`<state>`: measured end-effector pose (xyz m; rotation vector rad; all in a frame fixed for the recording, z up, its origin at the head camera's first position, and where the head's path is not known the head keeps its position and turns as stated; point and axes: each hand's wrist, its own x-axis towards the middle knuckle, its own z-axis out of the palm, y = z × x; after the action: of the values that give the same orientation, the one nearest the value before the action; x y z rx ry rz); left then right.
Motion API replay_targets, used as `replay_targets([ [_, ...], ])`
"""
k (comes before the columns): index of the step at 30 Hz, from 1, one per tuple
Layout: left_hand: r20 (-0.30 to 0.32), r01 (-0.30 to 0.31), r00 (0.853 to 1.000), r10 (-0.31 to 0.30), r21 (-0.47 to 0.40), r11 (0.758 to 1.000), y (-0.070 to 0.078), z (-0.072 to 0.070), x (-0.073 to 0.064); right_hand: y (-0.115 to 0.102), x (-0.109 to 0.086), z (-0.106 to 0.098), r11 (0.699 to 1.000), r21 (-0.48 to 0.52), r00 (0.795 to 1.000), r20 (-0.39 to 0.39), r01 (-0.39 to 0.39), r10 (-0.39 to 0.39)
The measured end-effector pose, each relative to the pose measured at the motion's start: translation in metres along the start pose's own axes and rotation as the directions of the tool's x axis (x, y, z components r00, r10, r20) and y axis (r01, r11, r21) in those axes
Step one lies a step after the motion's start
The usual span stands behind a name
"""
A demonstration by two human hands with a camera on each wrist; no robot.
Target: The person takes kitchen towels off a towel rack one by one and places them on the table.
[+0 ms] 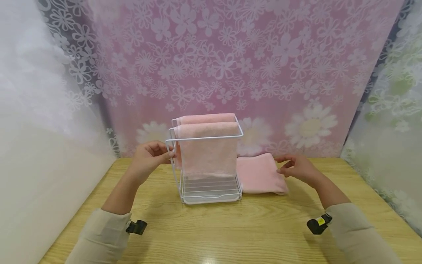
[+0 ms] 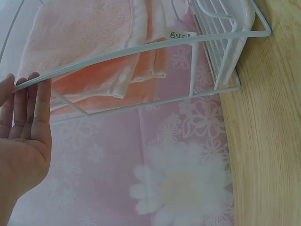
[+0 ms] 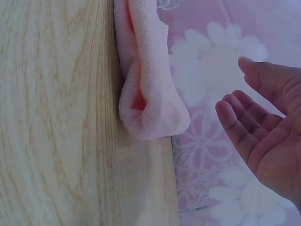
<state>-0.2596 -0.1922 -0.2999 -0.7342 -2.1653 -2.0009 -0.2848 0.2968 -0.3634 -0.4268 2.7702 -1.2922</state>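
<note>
A white wire towel rack (image 1: 204, 138) stands on the table, with a front pink towel (image 1: 209, 156) and a rear pink towel (image 1: 207, 118) draped over its bars. My left hand (image 1: 148, 161) pinches the rack's left side wire between thumb and fingers; the left wrist view shows the fingertips of the hand (image 2: 28, 146) at that wire. To the right of the rack lies a folded pink towel (image 1: 258, 174). Just beyond its right edge is my right hand (image 1: 298, 169), fingers loosely bent with nothing between them. In the right wrist view, a gap separates the hand (image 3: 270, 136) from the folded towel (image 3: 160, 94).
The rack has a slatted base over a white tray (image 1: 211, 200). Behind the wooden table (image 1: 211, 227) hangs a pink floral backdrop (image 1: 214, 62). Pale curtains flank both sides. A small printed label (image 2: 181, 35) shows near the towels in the left wrist view.
</note>
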Motion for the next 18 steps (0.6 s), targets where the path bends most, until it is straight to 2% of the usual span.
replay_targets([
  [5,-0.006,0.022,1.0,-0.021,0.068,0.997,0.003,-0.003,0.001,-0.008,0.002,0.001,1.0,-0.018,1.0,-0.004,0.026,-0.026],
  [9,-0.002,0.014,1.0,-0.014,0.085,0.996,0.004,-0.004,0.0,-0.013,0.002,0.002,0.998,-0.021,0.999,0.0,0.052,-0.052],
  [15,0.0,-0.036,0.999,0.036,0.072,0.997,0.007,-0.004,0.002,-0.021,0.001,-0.001,0.996,-0.012,0.996,-0.002,0.089,-0.089],
  [18,-0.019,-0.066,0.998,0.067,0.071,0.995,0.009,-0.003,0.003,-0.025,0.0,-0.003,0.997,-0.016,0.997,0.0,0.079,-0.079],
])
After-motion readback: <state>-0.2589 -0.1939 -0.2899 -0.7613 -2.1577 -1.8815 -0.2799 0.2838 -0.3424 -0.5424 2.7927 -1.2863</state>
